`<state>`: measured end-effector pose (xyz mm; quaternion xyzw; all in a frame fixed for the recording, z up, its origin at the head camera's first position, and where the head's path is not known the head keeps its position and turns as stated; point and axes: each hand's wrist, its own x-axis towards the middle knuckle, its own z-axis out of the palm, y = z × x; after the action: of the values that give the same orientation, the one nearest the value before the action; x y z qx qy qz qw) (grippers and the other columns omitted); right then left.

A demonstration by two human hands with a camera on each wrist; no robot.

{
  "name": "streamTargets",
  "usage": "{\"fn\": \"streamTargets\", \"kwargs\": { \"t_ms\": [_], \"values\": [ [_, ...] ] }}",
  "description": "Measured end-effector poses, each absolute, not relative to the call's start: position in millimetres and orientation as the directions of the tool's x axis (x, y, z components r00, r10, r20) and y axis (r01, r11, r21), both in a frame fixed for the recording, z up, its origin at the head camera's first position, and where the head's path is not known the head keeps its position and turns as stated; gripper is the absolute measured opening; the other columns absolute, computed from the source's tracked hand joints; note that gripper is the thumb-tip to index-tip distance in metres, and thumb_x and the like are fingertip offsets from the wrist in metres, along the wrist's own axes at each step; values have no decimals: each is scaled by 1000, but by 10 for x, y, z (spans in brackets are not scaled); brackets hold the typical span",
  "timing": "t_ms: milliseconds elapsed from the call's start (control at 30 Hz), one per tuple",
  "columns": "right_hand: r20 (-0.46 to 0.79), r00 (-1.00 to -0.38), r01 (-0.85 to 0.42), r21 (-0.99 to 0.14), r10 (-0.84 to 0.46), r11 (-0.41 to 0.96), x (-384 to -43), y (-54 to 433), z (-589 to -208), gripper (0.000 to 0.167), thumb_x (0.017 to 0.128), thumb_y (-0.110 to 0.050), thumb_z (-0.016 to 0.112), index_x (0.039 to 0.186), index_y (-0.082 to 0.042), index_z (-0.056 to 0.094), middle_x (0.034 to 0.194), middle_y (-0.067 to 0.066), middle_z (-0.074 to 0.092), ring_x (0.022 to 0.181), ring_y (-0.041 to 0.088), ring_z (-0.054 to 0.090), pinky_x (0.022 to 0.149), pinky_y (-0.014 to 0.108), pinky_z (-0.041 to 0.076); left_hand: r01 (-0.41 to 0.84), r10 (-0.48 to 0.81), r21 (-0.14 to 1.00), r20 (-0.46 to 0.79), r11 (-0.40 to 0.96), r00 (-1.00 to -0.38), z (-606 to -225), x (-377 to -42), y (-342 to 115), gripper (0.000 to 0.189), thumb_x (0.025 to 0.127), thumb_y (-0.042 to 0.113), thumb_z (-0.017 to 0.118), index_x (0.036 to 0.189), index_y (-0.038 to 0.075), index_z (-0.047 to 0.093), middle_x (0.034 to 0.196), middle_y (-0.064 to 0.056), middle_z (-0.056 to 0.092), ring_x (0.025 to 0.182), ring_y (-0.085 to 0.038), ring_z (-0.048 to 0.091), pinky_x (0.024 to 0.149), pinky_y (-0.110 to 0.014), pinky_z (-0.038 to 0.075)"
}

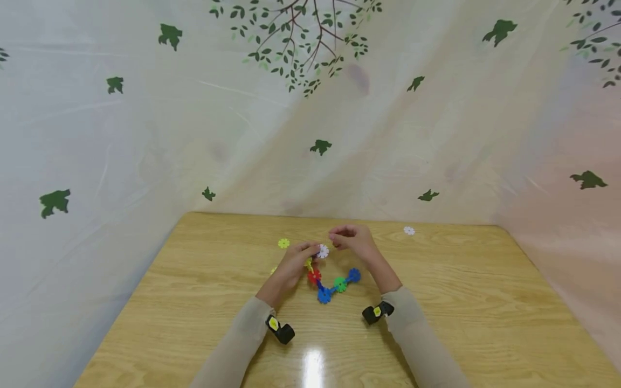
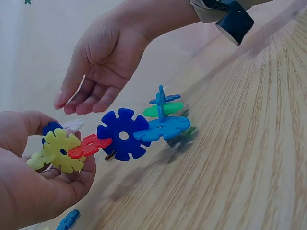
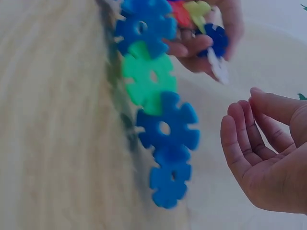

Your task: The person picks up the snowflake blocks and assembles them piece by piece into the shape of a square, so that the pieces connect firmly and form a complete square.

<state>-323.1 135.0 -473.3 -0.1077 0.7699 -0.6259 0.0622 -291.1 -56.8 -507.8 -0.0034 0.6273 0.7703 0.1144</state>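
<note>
My left hand (image 1: 291, 264) holds one end of a chain of interlocking plastic snowflake discs (image 2: 123, 135). At that end, a white disc (image 1: 322, 251) juts out past the fingertips, joined to a dark blue disc (image 3: 214, 40). Yellow and red discs (image 1: 314, 276) follow, then dark blue, lighter blue and a green disc (image 3: 148, 76). The chain bends back toward the right and ends in blue discs (image 1: 354, 275). Just right of the white disc, my right hand (image 1: 356, 241) hovers apart from the chain, fingers loosely bent, thumb near the fingertips. I see no disc between them.
On the wooden table (image 1: 461, 312), a loose yellow disc (image 1: 283, 243) lies beyond the left hand, and another yellow disc (image 1: 274, 270) is partly hidden beside it. A loose white disc (image 1: 409, 230) lies near the back edge. A leaf-printed curtain (image 1: 271, 161) surrounds the table.
</note>
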Motion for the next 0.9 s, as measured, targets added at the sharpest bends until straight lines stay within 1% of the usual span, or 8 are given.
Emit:
{"fn": "streamTargets", "kwargs": {
  "t_ms": [133,200,267,400,533,633,767,900],
  "values": [
    [42,-971,-105,-960,-237,260,-3313,1471,-4647,29,98,-16,70,115,7,70,98,10,75,94,36,71,87,54,59,-191,161,965,-163,-178,-973,-5074,-2896,-557,24,103,9,57,115,-10,64,85,2,62,75,-9,58,68,-22,52],
    [45,-967,-128,-936,-250,327,-3363,1524,-4611,28,98,-16,69,115,7,70,98,12,75,94,40,70,84,54,59,-194,159,963,-166,-185,-973,-5076,-2895,-550,24,103,9,57,116,-11,63,86,1,61,74,-8,58,67,-21,51],
    [34,-958,-147,-910,-284,387,-3412,1571,-4586,28,99,-14,68,116,8,69,98,19,74,93,45,68,81,54,58,-196,159,961,-166,-198,-973,-5075,-2894,-542,23,103,8,56,115,-10,62,86,1,60,73,-8,57,66,-20,50],
    [-14,-934,-173,-855,-356,488,-3510,1631,-4611,28,99,-10,66,118,11,67,100,29,71,90,48,66,75,49,58,-207,167,956,-174,-210,-971,-5086,-2887,-528,19,103,8,54,113,-7,61,84,1,59,72,-8,57,65,-20,50],
    [-45,-915,-199,-815,-401,545,-3612,1629,-4732,25,98,-7,66,116,10,67,97,26,73,82,39,69,70,41,59,-196,183,964,-163,-178,-970,-5109,-2879,-537,20,105,10,52,113,-6,61,81,1,59,74,-10,57,67,-22,50],
    [-59,-904,-215,-792,-423,571,-3655,1602,-4811,25,95,-4,70,115,10,68,91,21,74,72,29,69,64,34,57,-187,194,969,-155,-160,-969,-5122,-2871,-537,20,105,11,52,114,-5,60,83,1,59,75,-11,56,68,-23,49],
    [-66,-900,-229,-771,-431,595,-3690,1558,-4859,27,89,-1,75,114,9,70,78,16,72,60,17,60,55,26,48,-190,203,966,-154,-173,-967,-5131,-2868,-525,18,105,11,53,111,-4,60,87,0,59,75,-10,56,67,-21,48],
    [-82,-905,-229,-732,-417,642,-3722,1531,-4869,27,85,1,78,110,6,72,78,10,67,59,11,53,54,22,45,-194,199,963,-156,-187,-967,-5120,-2872,-514,15,104,10,52,108,-3,60,89,-1,59,75,-8,56,65,-19,48]
  ]
}}
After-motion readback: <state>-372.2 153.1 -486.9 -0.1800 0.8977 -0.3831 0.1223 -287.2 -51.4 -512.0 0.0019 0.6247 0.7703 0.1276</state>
